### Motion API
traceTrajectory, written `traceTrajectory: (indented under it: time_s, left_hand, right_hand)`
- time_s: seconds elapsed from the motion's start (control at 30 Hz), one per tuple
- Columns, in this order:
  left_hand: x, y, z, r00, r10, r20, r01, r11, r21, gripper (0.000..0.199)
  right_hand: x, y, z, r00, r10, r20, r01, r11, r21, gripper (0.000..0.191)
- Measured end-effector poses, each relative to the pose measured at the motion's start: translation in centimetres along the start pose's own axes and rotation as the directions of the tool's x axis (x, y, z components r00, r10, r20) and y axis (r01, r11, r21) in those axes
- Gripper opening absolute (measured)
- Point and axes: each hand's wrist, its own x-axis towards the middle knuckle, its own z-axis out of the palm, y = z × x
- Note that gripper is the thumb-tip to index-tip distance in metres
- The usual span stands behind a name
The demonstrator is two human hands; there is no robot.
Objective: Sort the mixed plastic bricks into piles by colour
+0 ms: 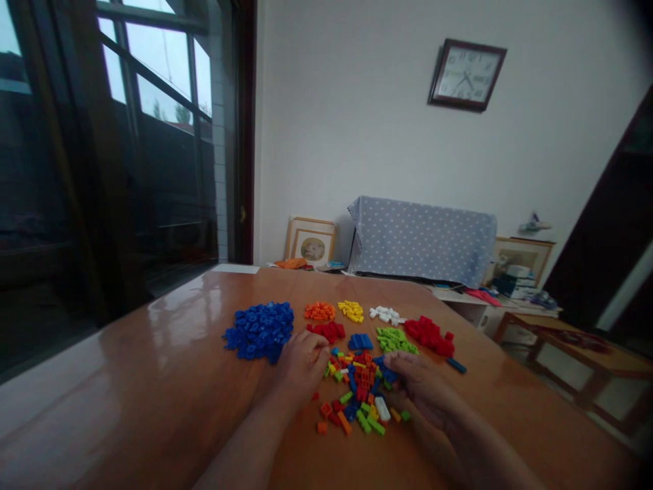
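Observation:
A mixed pile of small coloured bricks (pixel 362 376) lies on the table between my hands. My left hand (pixel 305 359) is at the pile's left edge, its fingers curled together beside a small red heap (pixel 328 331); whatever they hold, if anything, is hidden. On the pile's right side my right hand (pixel 415 378) has its thumb and fingers close together next to blue pieces (pixel 386 369); I cannot make out whether it grips one. Just beyond the mixed pile sit a few blue bricks (pixel 360 341) in a row and a lime green heap (pixel 396 340).
A large blue heap (pixel 262 330) is on the left of the wooden table (pixel 194 381). Orange (pixel 320 312), yellow (pixel 351 311) and white (pixel 386 314) heaps lie at the back. Red bricks (pixel 429 335) and a dark blue stick (pixel 456 365) are at right.

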Motion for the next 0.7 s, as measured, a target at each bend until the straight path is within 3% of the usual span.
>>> traceTrajectory:
  time_s: [0.13,0.3,0.4,0.7]
  left_hand:
    - [-0.4,0.3,0.7,0.998,0.006,0.067,0.002,0.992,-0.126,0.016]
    - [-0.9,0.8,1.0,0.992,-0.015,0.125,0.051,0.955,-0.292,0.041]
    - [-0.9,1.3,0.8,0.99,0.006,0.139,0.044,0.934,-0.355,0.044]
    - [-0.8,1.5,0.9,0.965,-0.054,0.257,0.169,0.877,-0.449,0.029]
  right_hand:
    - [0.7,-1.4,2.1,0.994,-0.001,0.109,-0.005,0.998,0.059,0.025]
    - [2.4,-2.7,5.3,0.979,-0.048,0.197,0.055,0.998,-0.027,0.026]
    - [3.4,-2.5,6.6,0.969,-0.055,0.241,0.066,0.997,-0.041,0.029]
    - [4.6,0.0,6.2,0.949,-0.062,0.308,0.053,0.998,0.038,0.036]
